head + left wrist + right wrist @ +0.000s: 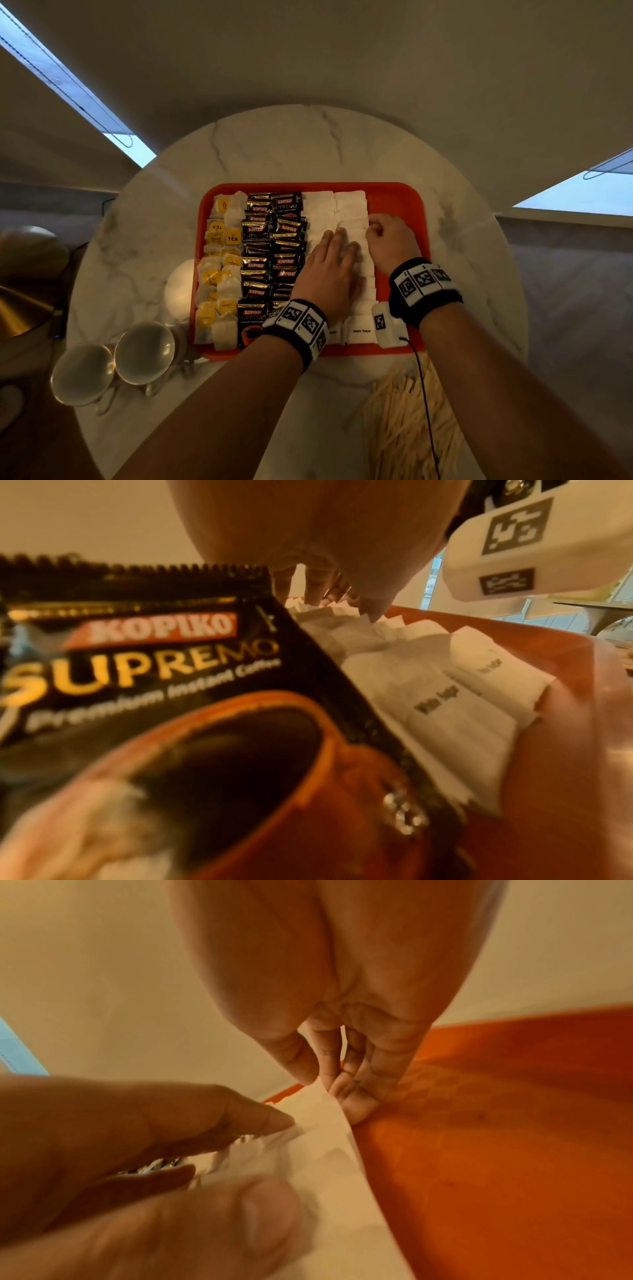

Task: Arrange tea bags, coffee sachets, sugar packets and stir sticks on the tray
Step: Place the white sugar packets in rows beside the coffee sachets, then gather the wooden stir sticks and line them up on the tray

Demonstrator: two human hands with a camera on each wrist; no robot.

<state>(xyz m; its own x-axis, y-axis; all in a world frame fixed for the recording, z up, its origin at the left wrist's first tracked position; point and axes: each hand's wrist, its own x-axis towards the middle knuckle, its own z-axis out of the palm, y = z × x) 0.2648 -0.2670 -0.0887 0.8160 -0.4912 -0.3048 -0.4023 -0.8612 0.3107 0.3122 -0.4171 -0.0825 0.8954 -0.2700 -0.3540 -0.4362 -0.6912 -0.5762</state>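
Note:
An orange tray on a round marble table holds tea bags in its left columns. Black Kopiko coffee sachets fill the middle, and white sugar packets form two columns to their right. My left hand lies flat on the sugar packets with straight fingers pressing them down. My right hand is at the right edge of the sugar column. In the right wrist view its thumb and fingers pinch the edge of a sugar packet. A heap of wooden stir sticks lies on the table, off the tray.
Two upturned glass cups stand on the table left of the tray's near corner. The tray's right strip is bare orange. A brass lamp shade sits beyond the table's left edge. A cable runs from my right wrist over the stir sticks.

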